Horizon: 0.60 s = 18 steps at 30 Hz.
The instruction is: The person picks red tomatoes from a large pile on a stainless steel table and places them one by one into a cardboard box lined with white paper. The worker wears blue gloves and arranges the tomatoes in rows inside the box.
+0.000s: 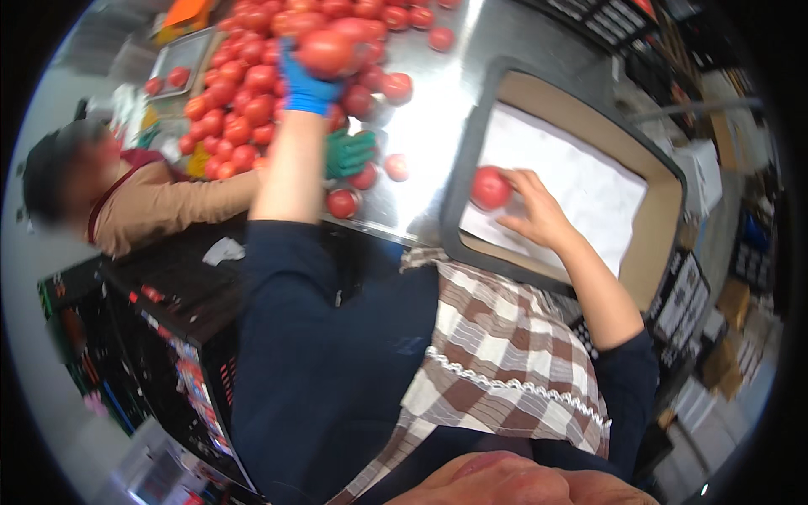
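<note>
My left hand [309, 85], in a blue glove, is over the heap of tomatoes [240, 95] on the steel table. A large tomato [326, 53] rests in its fingers. My bare right hand [536, 211] reaches into a dark-rimmed crate [587, 104] with tan inner walls and a white paper liner [568, 183]. Inside that crate, against its left side, sits one red tomato [491, 187]. The fingertips of my right hand are at its right side, with the thumb standing apart from it.
To the left, a co-worker [170, 196] reaches in; their green-gloved hand [349, 153] is close below my left forearm. Loose tomatoes [343, 203] lie along the steel table's [435, 120] near edge. A tray [183, 60] holds tomatoes. Black crates [183, 303] stand lower left.
</note>
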{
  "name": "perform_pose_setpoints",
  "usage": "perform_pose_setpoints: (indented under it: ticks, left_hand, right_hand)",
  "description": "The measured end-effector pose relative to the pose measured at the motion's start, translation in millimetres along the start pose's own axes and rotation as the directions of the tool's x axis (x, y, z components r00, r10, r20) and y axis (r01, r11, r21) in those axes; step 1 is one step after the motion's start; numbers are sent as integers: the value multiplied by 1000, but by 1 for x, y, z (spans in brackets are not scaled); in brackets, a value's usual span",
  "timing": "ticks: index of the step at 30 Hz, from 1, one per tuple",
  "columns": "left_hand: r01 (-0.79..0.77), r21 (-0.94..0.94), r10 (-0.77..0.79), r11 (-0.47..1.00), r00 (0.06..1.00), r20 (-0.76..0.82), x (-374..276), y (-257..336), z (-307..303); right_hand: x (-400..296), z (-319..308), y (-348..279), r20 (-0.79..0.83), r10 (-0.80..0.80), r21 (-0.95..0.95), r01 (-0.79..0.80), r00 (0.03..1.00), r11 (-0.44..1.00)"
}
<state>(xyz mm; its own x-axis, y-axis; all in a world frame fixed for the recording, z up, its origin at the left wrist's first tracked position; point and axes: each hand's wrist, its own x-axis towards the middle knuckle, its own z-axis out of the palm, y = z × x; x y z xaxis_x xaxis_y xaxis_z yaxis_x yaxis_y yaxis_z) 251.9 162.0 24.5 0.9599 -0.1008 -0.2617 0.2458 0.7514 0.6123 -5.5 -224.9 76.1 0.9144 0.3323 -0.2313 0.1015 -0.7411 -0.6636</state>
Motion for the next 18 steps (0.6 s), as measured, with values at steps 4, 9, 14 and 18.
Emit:
perform_pose_setpoints:
  ticks: [4,9,14,18]
  left_hand:
    - [-82,-40,80,996,996,-34,40,56,-54]
    - [-259,14,253,966,926,-279,63,121,-94]
    - [-254,-321,121,912,916,-382,84,155,-107]
    - [-158,214,166,964,986,-22,41,52,-1]
  right_hand:
    - [12,2,0,19,31,-252,-25,999,967]
    - [14,14,6,-20,12,-282,-17,1000,959]
    - [8,11,20,-76,50,-27,-52,996,998]
    - [-18,-5,32,18,266,699,-202,964,686]
